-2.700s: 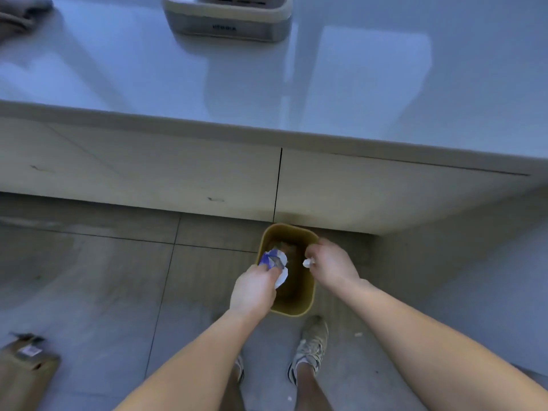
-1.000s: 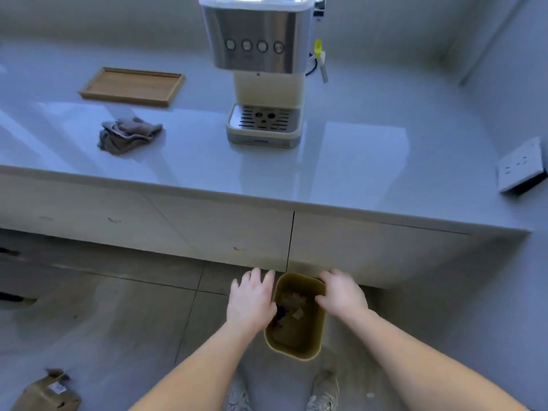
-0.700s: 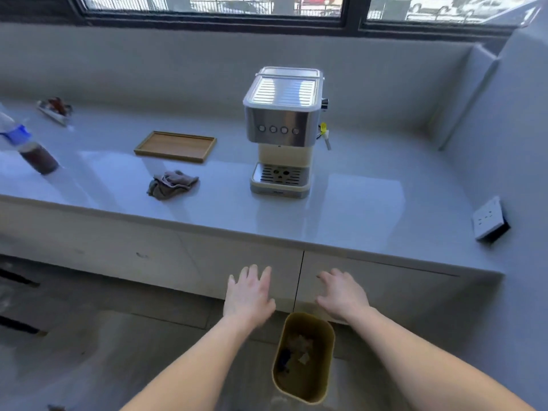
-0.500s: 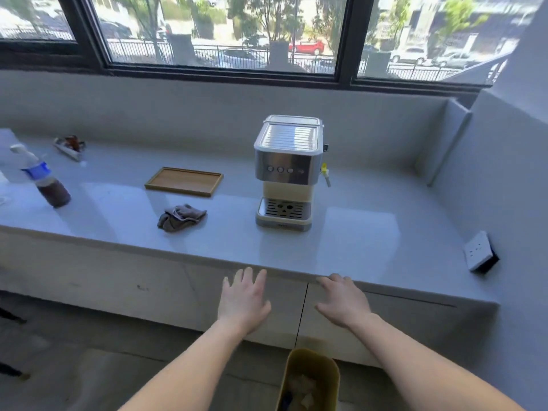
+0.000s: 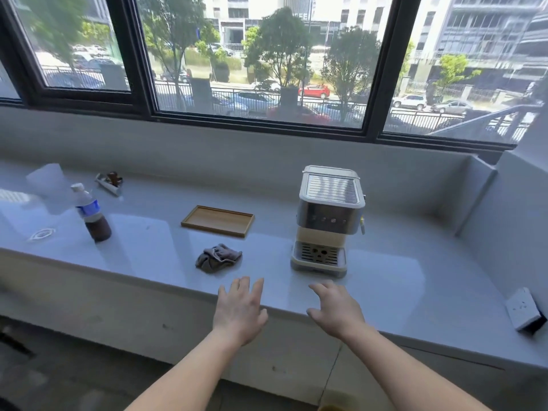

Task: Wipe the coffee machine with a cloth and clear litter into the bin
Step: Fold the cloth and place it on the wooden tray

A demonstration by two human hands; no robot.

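While both hands hover empty and spread, the cloth [image 5: 218, 257] lies just beyond the left hand [image 5: 239, 312].

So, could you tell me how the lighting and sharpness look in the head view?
Head view: bright daylight through the window, pale glare patches on the countertop right of the coffee machine; wide-angle bending of the window frame; far-left edge smeared.

Both hands hang empty at the counter's [image 5: 415, 298] front edge, left hand [image 5: 238, 314] and right hand [image 5: 338, 311] with fingers spread. A crumpled grey cloth [image 5: 218, 258] lies left of the coffee machine [image 5: 327, 221]; possibly the bin's rim [image 5: 333, 407] shows at bottom.
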